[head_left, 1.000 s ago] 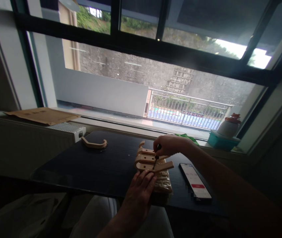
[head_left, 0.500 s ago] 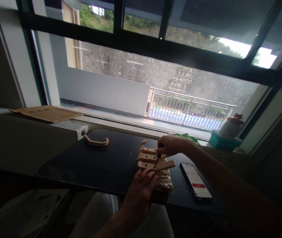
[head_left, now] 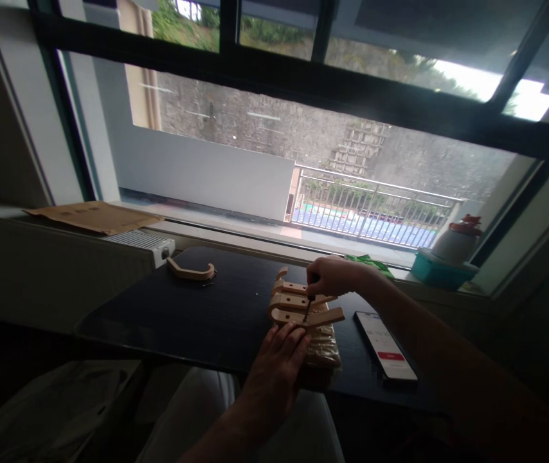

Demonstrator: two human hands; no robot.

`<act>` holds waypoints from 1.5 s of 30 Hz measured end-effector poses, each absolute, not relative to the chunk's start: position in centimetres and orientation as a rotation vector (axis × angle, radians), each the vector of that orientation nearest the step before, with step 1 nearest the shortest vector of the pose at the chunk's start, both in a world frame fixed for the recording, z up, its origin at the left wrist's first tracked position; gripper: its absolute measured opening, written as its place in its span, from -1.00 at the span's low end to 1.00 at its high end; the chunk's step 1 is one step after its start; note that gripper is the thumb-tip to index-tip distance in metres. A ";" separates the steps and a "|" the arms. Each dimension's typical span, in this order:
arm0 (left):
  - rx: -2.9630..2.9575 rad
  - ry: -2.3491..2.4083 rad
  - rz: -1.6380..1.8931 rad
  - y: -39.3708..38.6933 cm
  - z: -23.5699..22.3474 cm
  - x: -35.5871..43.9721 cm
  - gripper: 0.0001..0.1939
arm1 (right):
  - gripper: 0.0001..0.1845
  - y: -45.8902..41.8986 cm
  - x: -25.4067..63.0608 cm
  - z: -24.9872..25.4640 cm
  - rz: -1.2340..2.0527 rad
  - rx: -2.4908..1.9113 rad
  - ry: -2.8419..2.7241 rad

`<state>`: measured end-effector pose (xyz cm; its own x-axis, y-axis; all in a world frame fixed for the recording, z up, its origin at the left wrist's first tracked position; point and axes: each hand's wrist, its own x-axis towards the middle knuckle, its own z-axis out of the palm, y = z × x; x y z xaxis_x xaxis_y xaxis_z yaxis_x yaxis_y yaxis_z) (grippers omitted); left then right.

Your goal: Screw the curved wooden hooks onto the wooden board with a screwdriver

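Observation:
My right hand [head_left: 330, 275] is closed round the dark handle of a screwdriver [head_left: 307, 311], held upright with its tip on the nearest light wooden hook [head_left: 288, 317]. My left hand [head_left: 279, 360] presses its bent fingers along the near edge of that same hook; its thumb is hidden. More wooden hooks [head_left: 290, 300] with dark holes lie side by side behind it, across a plastic-wrapped brown package [head_left: 325, 347]. Another wooden hook [head_left: 190, 271] lies apart at the far left of the table, beside small dark screws [head_left: 209, 283].
A lit phone [head_left: 386, 347] lies on the dark table [head_left: 182, 328], right of the package. Along the sill stand a teal box [head_left: 441, 269] with a bottle [head_left: 458, 239] on it and green wrapping [head_left: 371, 263]. A brown envelope [head_left: 96, 216] lies above the radiator [head_left: 146, 242] at left.
The view has shifted slightly. Both hands stay in place, with the screwdriver still standing on the nearest hook.

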<state>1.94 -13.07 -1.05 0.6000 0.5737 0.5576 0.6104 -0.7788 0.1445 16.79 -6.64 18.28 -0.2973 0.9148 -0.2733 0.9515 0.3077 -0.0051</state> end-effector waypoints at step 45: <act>-2.754 -1.024 -0.958 -13.2 -1.0 2.0 -0.37 | -0.67 -7.0 16.8 18.3 -0.198 1.631 2.246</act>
